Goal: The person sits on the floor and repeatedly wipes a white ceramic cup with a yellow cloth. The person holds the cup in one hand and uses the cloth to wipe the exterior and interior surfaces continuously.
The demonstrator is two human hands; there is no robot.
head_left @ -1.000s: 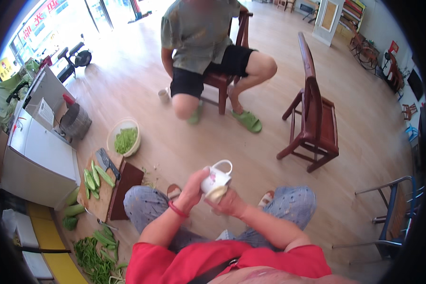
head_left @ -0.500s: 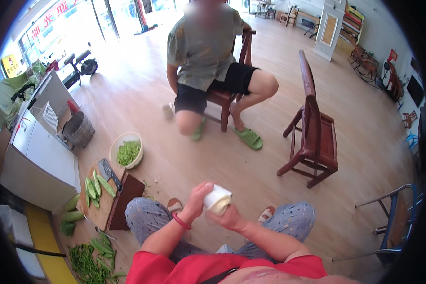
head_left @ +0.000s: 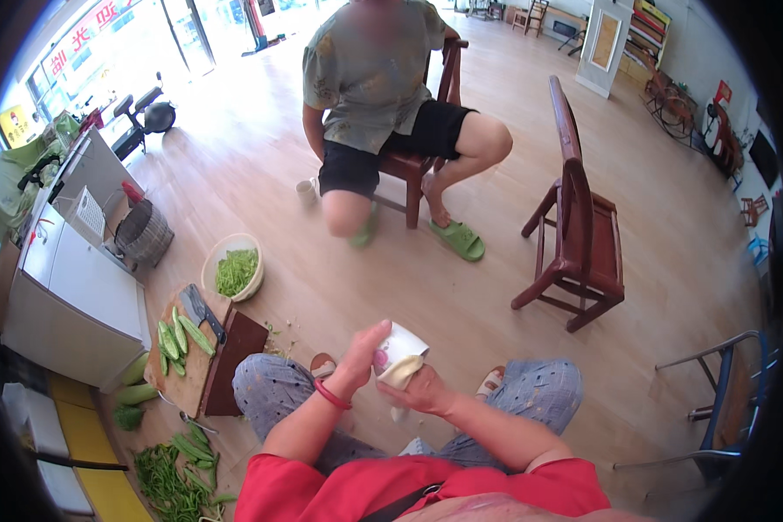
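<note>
In front of my knees, my left hand (head_left: 358, 355) is wrapped round a white cup-shaped thing (head_left: 405, 341) with a pink pattern on its side. The cup is tilted, its wide end toward my right hand (head_left: 423, 391). Closed at that end, my right hand grips a cream-coloured piece (head_left: 401, 372), soft or cloth-like, pressed against the rim. A pale strip hangs below the fingers; I cannot tell what it is. A red bangle (head_left: 332, 396) circles my left wrist.
At left, a cutting board (head_left: 202, 370) on a brown stand bears a knife (head_left: 202, 315) and cut green gourds (head_left: 172, 346). A basin (head_left: 259, 277) holds chopped greens. Green peppers (head_left: 165, 478) lie on the floor. A person (head_left: 374, 96) sits opposite, beside an unoccupied wooden chair (head_left: 583, 230).
The cup has turned slightly, bringing its pink pattern into view. Both hands stay together in nearly the same place. The whole view has shifted a little.
</note>
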